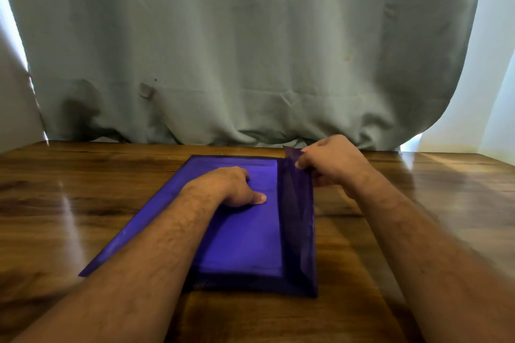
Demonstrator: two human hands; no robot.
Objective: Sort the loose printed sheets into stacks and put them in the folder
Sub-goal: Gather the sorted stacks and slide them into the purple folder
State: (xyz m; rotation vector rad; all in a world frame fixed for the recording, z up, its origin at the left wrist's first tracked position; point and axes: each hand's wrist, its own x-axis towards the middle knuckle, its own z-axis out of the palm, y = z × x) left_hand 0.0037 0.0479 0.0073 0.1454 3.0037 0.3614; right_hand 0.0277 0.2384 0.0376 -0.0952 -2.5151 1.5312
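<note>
Now the folder [239,237] lies flat on the bench [418,203]; the left hand [231,186] presses it with relaxed fingers, the right hand [331,161] pinches the flap [295,192], which should fold over evenly.

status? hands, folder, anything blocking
Left hand rests on purple folder, holding it flat. Right hand pinches folder flap, lifted. No loose sheets visible, nothing blocking.
</note>
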